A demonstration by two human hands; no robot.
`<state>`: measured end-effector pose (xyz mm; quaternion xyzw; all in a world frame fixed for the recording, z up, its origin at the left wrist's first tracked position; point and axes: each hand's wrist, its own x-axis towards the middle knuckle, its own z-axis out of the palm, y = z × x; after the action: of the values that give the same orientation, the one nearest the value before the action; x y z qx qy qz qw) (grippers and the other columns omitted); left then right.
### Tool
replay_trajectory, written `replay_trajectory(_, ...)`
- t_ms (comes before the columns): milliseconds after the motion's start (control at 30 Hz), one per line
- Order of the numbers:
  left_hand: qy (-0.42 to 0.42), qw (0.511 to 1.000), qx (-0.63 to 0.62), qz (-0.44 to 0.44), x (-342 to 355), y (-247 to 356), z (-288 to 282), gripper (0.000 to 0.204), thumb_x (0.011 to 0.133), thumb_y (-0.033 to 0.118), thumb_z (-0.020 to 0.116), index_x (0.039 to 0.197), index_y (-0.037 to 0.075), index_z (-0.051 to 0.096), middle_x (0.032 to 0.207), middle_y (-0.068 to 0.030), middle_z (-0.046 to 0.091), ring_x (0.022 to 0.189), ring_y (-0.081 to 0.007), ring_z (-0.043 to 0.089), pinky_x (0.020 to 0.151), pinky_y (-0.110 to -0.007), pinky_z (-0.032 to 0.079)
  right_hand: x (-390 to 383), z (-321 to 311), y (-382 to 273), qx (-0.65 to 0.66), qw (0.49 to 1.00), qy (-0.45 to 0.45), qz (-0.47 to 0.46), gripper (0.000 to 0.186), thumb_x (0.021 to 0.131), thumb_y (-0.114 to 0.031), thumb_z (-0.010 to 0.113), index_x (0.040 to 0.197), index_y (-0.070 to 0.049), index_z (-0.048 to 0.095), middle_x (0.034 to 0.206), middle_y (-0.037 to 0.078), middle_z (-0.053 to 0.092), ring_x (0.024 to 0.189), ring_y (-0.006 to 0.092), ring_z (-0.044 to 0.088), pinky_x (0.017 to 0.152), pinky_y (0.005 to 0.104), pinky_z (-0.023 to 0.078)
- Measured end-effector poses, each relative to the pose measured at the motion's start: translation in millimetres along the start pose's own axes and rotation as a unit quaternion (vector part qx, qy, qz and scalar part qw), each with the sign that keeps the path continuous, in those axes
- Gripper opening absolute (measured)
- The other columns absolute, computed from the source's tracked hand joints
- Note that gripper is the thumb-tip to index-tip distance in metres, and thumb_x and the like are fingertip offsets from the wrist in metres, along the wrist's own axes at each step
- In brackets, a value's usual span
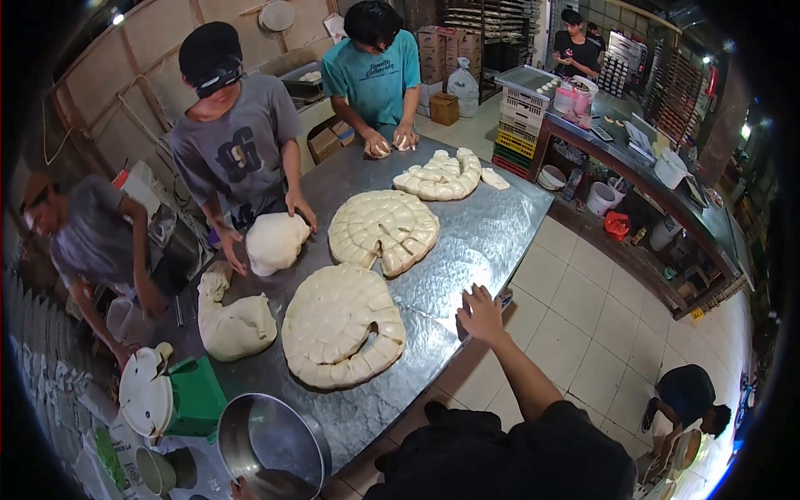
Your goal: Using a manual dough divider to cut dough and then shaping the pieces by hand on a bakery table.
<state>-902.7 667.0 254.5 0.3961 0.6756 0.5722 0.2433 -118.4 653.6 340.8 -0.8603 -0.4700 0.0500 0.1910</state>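
Observation:
My right hand (480, 314) is at the table's near edge, fingers spread, holding nothing. Only a small part of my left hand (242, 489) shows at the lower edge, its fingers at the rim of a large steel bowl (242, 414). Two round slabs of dough, one nearer (333, 312) and one farther (382, 218), lie scored into pieces on the steel table (462, 242). A third, partly cut slab (433, 179) sits beyond them. Left of these are a curved dough lump (237, 327) and a smooth dough mound (275, 243), which a person in grey touches.
A green scale (197, 396) with a white pan stands left of the bowl, near a small pot (156, 469). Across the table, a person in teal (383, 87) handles small dough pieces. A long counter (642, 167) and stacked crates (518, 125) stand right, beyond tiled floor.

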Motion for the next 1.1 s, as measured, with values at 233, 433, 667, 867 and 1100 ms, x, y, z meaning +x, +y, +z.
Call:
replay_trajectory(233, 0.001, 0.996, 0.087, -0.007, -9.6, 15.6, -8.0, 0.026, 0.085, 0.018, 0.067, 0.103, -0.001, 0.066, 0.09, -0.0084, 0.067, 0.079, -0.019, 0.059, 0.073, -0.034, 0.047, 92.1, 10.7, -39.9, -0.078, 0.988, -0.13, 0.031, 0.066, 0.096, -0.051, 0.043, 0.154, -0.023, 0.028, 0.164, 0.013, 0.008, 0.149, 0.0431, 0.001, 0.106, 0.0778, -0.003)
replay_trajectory(433, 0.046, 0.982, 0.176, -0.038, -3.8, 12.4, -22.0, 0.029, 0.083, 0.025, 0.068, 0.099, 0.001, 0.069, 0.085, -0.008, 0.067, 0.077, -0.0195, 0.058, 0.071, -0.037, 0.045, 110.1, 15.7, -53.2, -0.06, 0.973, -0.213, 0.07, 0.071, 0.098, -0.057, 0.033, 0.158, -0.028, 0.009, 0.163, 0.012, -0.013, 0.145, 0.0467, -0.02, 0.101, 0.0805, -0.008)
replay_trajectory(667, 0.098, 0.98, 0.173, 0.007, -8.5, 13.2, -11.8, 0.022, 0.083, 0.022, 0.067, 0.084, -0.001, 0.067, 0.073, -0.0034, 0.061, 0.069, -0.013, 0.05, 0.065, -0.034, 0.041, 107.7, 2.8, -51.6, -0.061, 0.977, -0.199, 0.04, 0.077, 0.089, -0.054, 0.056, 0.155, -0.028, 0.025, 0.164, 0.015, 0.004, 0.148, 0.0479, -0.003, 0.104, 0.0806, 0.006)
replay_trajectory(867, 0.086, 0.972, 0.215, -0.019, -11.5, 3.1, -35.8, 0.022, 0.084, 0.022, 0.07, 0.086, 0.0, 0.067, 0.069, -0.0028, 0.054, 0.067, -0.0148, 0.045, 0.061, -0.036, 0.036, 89.9, 20.8, -31.1, -0.018, 0.991, -0.12, -0.057, 0.066, 0.08, -0.04, 0.067, 0.141, -0.02, 0.052, 0.159, 0.013, 0.027, 0.147, 0.0416, 0.02, 0.107, 0.0745, 0.018)
replay_trajectory(1100, 0.07, 0.996, 0.031, -0.047, -18.1, 4.9, 14.4, 0.026, 0.097, 0.028, 0.059, 0.085, 0.006, 0.065, 0.074, 0.0061, 0.043, 0.071, -0.0082, 0.039, 0.061, -0.029, 0.033, 89.8, 31.0, -55.0, 0.323, 0.93, -0.175, -0.006, 0.04, 0.086, -0.023, 0.069, 0.117, 0.002, 0.066, 0.107, 0.012, 0.07, 0.097, 0.0205, 0.065, 0.089, 0.0307, 0.049)
